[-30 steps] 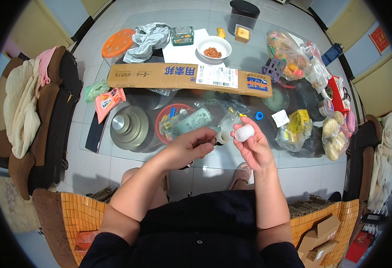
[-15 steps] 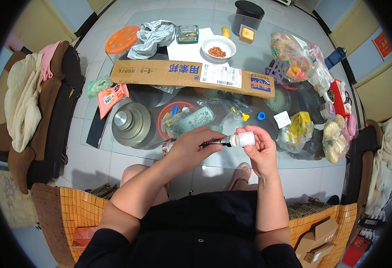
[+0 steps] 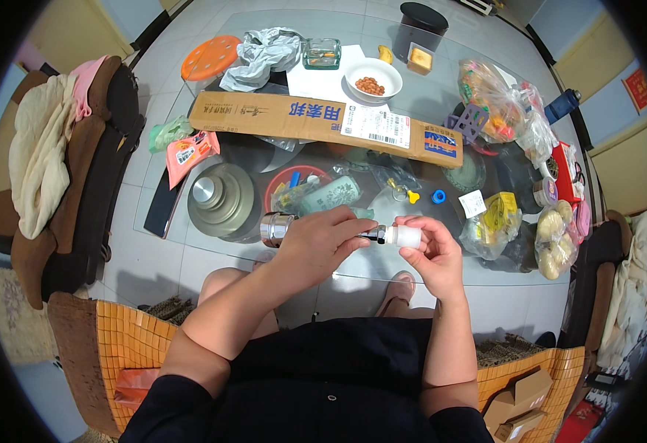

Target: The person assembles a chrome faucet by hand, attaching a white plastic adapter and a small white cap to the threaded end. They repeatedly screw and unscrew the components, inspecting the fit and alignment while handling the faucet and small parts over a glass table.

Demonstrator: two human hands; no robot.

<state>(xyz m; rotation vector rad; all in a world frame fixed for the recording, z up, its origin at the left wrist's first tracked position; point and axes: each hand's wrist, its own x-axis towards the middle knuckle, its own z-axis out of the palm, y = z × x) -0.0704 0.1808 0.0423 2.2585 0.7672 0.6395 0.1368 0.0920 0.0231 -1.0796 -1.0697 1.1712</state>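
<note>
My left hand (image 3: 319, 244) is closed around a shiny chrome piece (image 3: 274, 229) whose wide round end sticks out on its left side. A narrow dark and silver stem (image 3: 373, 235) comes out past my left fingertips. At the stem's right end sits a white cylinder (image 3: 407, 237), gripped between the thumb and fingers of my right hand (image 3: 438, 257). White cylinder and stem are in line and seem to touch. My left fingers hide the middle of the chrome piece, so I cannot tell its kind. Both hands are over the near edge of the glass table (image 3: 360, 275).
A long cardboard box (image 3: 264, 116) lies across the table. Behind it are a white bowl (image 3: 382, 74) of brown nuts and a glass ashtray (image 3: 322, 54). A round metal container (image 3: 222, 201), blue ring (image 3: 438, 196), yellow plastic piece (image 3: 413, 197) and bagged food (image 3: 554, 236) lie nearer.
The view has shifted slightly, and more of the chrome end now shows left of my left hand. Both hands keep their grip on the stem and white cylinder.
</note>
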